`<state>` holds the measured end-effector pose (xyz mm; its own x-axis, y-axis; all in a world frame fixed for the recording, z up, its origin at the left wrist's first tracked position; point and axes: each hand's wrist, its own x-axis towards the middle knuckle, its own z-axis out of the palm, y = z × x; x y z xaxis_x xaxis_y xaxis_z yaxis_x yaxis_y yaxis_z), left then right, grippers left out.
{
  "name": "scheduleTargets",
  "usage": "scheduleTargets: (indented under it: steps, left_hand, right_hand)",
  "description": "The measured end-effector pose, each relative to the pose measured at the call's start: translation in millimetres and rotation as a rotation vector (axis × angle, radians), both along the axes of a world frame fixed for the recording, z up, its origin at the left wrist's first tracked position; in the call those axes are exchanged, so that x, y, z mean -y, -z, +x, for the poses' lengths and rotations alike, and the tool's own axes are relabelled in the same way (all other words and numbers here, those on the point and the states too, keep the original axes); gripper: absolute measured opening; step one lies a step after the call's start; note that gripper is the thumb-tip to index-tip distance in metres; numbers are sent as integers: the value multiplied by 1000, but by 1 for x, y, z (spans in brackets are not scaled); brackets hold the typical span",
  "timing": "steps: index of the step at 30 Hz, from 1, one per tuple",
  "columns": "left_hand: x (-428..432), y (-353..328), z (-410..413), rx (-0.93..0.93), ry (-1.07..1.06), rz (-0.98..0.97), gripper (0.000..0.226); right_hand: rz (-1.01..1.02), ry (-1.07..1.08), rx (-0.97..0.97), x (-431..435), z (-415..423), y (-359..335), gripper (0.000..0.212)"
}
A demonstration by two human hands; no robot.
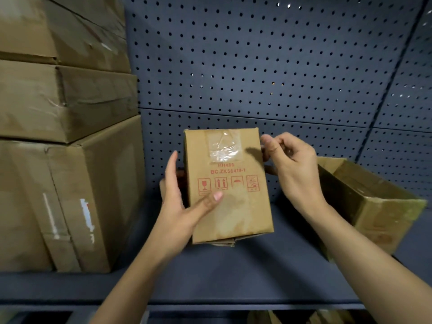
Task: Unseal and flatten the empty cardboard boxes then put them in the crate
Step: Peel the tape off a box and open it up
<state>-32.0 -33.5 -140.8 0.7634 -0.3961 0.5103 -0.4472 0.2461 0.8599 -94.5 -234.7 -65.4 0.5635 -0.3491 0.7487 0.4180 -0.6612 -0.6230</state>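
The small box (230, 206) stood upright in the middle of the dark shelf (257, 274), between both hands. Whether its bottom rested on the shelf or hung just above it could not be told. It was plain brown cardboard, taller than wide, slightly creased and stained on the lower front. The red print (228, 170) read HH486 and a code line above a row of four handling symbols. A wrinkled patch of clear tape (225, 147) came over the top edge and down the upper front. Loose flap edges showed under the bottom edge. The left hand (180, 206) held the box by its left side, the thumb (211, 201) pressed across the front face and the fingers (172, 167) reaching up along the side. The right hand (294, 164) was curled at the upper right corner, thumb and fingers pinching at that edge; whether they had cardboard or tape could not be told. A stack of larger boxes (58, 94) filled the shelf's left end. An open box (378, 206) lay tilted at the right, and a perforated panel (257, 54) stood behind.
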Motion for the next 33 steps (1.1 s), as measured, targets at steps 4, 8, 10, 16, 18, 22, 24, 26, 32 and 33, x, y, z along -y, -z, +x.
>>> scheduleTargets:
  steps: [4, 8, 10, 16, 18, 22, 24, 26, 32, 33]
  left_hand:
    - [6, -5, 4, 34, 82, 22, 105]
    - [8, 1, -5, 26, 138, -8, 106]
    - [9, 4, -10, 34, 142, 1, 101]
    - [11, 20, -17, 65, 127, 57, 101]
    - [15, 24, -16, 77, 111, 71, 102]
    - [18, 27, -13, 73, 113, 60, 101]
    - [19, 27, -13, 82, 114, 61, 101]
    - [21, 27, -13, 82, 111, 66, 101]
    - [21, 29, -12, 89, 117, 68, 100]
    - [20, 29, -12, 91, 117, 68, 100]
  right_hand:
    - [-60, 28, -21, -3, -2, -3, 27]
    - [-146, 24, 19, 6, -4, 0, 18]
    - [-354, 105, 87, 10, -7, 1, 28]
    - [-571, 209, 231, 6, -17, 1, 23]
    - [-588, 160, 135, 0, -22, -1, 36]
    - [-755, 229, -131, -8, -32, -2, 73]
    - [-875, 308, -192, -12, -34, -3, 80]
    - [-940, 369, -237, -16, -32, -3, 84]
    - [-911, 384, -198, -26, -30, -7, 72]
    - [-908, 381, -203, -27, -30, -8, 71]
